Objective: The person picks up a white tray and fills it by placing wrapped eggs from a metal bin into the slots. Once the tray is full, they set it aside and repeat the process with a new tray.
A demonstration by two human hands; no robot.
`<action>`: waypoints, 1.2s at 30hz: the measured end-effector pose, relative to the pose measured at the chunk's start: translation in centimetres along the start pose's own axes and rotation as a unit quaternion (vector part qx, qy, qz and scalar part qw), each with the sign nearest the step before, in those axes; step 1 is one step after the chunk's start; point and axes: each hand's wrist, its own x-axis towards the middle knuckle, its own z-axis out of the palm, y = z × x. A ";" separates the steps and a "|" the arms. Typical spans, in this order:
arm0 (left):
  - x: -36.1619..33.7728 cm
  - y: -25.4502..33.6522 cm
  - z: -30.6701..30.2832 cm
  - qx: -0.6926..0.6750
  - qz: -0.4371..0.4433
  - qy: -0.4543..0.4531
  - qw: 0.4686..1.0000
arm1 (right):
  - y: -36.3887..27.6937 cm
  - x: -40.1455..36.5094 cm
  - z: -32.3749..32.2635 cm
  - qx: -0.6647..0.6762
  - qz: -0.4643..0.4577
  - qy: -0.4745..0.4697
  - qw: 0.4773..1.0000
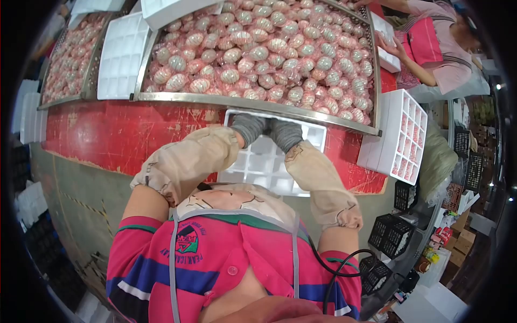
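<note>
I see the left hand (249,128) and the right hand (285,134), in gray gloves, on the white tray (258,167). I cannot tell if the fingers are wide or closed. The tray lies on a red table (107,134). Just behind the tray is a steel bin (253,102) full of pink balls (269,43). Right of the tray stands a box stack (401,134).

Extended forward, left hand (249,129) beside right hand (285,134).

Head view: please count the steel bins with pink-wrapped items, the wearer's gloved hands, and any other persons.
Steel bins: 2
Gloved hands at the white tray, left hand and right hand: 2
Other persons, the co-worker: 1
Total: 5
</note>
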 end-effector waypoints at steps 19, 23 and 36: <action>15.6 2.9 -5.8 -0.257 -0.065 -0.162 0.951 | 1.3 -15.1 2.7 0.677 0.169 0.225 0.680; 5.9 6.0 -8.2 -0.520 -0.058 -0.355 0.775 | 2.9 -13.1 0.1 0.713 0.072 0.236 0.656; -1.1 4.5 1.2 -0.033 0.048 -0.080 0.995 | 6.8 -9.6 0.5 0.106 0.189 0.077 0.973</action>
